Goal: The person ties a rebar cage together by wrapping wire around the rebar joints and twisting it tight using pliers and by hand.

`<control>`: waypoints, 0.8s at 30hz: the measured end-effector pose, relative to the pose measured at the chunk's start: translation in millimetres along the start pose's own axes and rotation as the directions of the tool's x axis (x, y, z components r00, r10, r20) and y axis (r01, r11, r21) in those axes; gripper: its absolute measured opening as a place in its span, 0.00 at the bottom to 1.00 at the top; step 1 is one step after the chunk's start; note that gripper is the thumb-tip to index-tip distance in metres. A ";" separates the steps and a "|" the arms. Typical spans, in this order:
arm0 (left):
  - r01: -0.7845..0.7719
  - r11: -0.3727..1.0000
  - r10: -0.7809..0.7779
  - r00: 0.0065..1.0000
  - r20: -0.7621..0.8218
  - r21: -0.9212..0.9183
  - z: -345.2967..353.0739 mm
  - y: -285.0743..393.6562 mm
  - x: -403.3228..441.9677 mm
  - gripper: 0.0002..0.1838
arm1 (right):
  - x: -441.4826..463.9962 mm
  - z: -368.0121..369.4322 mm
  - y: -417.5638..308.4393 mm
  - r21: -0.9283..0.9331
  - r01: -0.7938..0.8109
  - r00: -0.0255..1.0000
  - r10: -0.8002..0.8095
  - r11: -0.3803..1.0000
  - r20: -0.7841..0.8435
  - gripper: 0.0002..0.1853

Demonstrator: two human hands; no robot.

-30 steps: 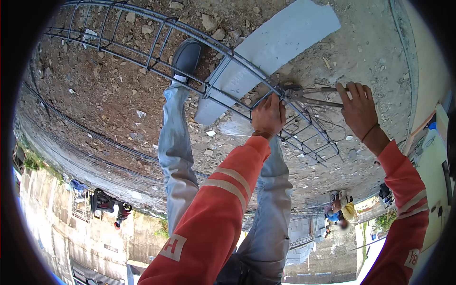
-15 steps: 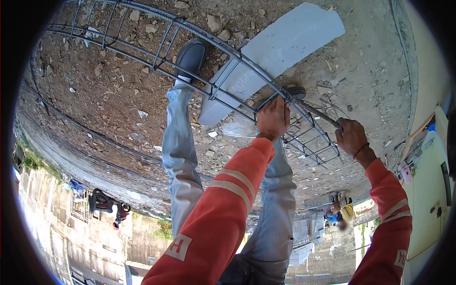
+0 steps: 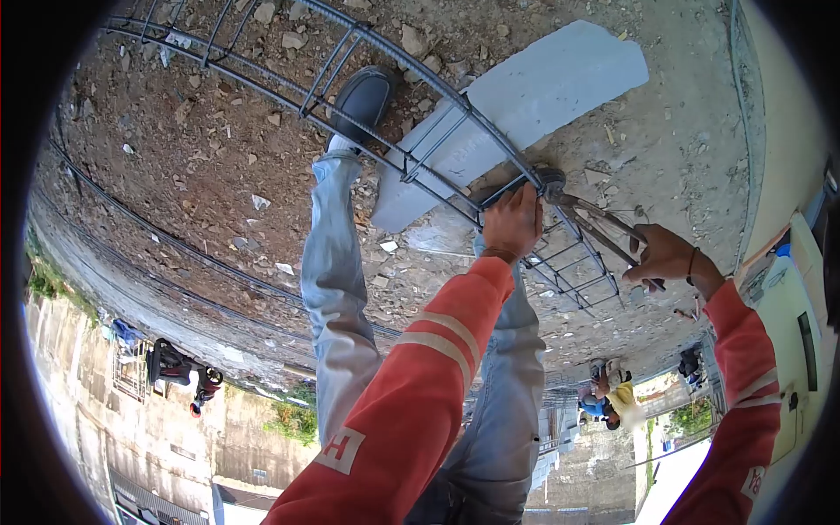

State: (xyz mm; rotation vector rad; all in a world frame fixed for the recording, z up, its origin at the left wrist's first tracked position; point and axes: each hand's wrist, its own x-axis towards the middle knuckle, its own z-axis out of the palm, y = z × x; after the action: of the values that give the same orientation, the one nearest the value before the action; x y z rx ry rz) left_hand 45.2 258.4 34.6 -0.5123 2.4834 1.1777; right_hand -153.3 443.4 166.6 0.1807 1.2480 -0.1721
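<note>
A long rebar cage (image 3: 385, 149) of ribbed bars and square stirrups runs diagonally across the view. My left hand (image 3: 513, 220) is closed around its bars near the right end, beside a stirrup. My right hand (image 3: 669, 256) holds long-handled pincers (image 3: 595, 214), their two handles spread apart. The head of the pincers is at the cage corner, just right of my left hand; what its jaws touch is too small to make out.
A pale flat slab (image 3: 542, 92) lies under the cage. My shoe (image 3: 363, 105) stands on rubble-strewn ground beside the cage. More long bars (image 3: 201, 254) lie at left. A person (image 3: 608, 398) and a parked scooter (image 3: 188, 367) appear in the background.
The pincer handles have spread apart in my right hand, which has moved slightly right and down. My left hand keeps its grip on the cage. The whole view has shifted a little.
</note>
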 end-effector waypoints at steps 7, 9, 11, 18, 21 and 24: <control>0.031 0.995 -0.030 0.999 0.013 -0.098 -5.0 2.1 4.3 0.10 | -3.3 41.4 14.3 -0.806 -0.306 0.614 -0.541 0.507 -0.574 0.25; 0.056 0.992 -0.052 0.998 0.034 -0.111 -4.4 -0.2 0.6 0.10 | 0.7 45.5 10.5 -0.798 -0.332 0.603 -0.537 0.503 -0.590 0.24; 0.038 0.993 -0.035 0.999 0.026 -0.113 0.1 -1.8 0.5 0.10 | -2.1 47.6 -2.6 -0.795 -0.368 0.571 -0.558 0.482 -0.602 0.24; 0.049 0.990 -0.038 0.995 0.088 -0.132 -6.1 -1.3 1.8 0.10 | -15.7 30.3 -23.7 -0.726 -0.195 0.774 -0.351 0.659 -0.527 0.19; 0.064 0.989 -0.048 0.991 0.121 -0.132 -10.4 0.2 3.6 0.10 | -4.2 6.5 -13.2 -0.753 -0.013 0.856 -0.382 0.658 -0.349 0.21; 0.079 0.988 -0.056 0.984 0.171 -0.132 -12.1 0.9 3.8 0.10 | 3.3 -3.8 -9.0 -0.597 0.151 0.958 -0.266 0.788 -0.108 0.17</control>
State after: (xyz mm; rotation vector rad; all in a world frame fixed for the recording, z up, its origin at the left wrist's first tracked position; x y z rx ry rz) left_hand 39.6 248.8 40.7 -0.5081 2.2379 1.3156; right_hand -157.8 435.4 161.9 -0.4958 1.4532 0.0481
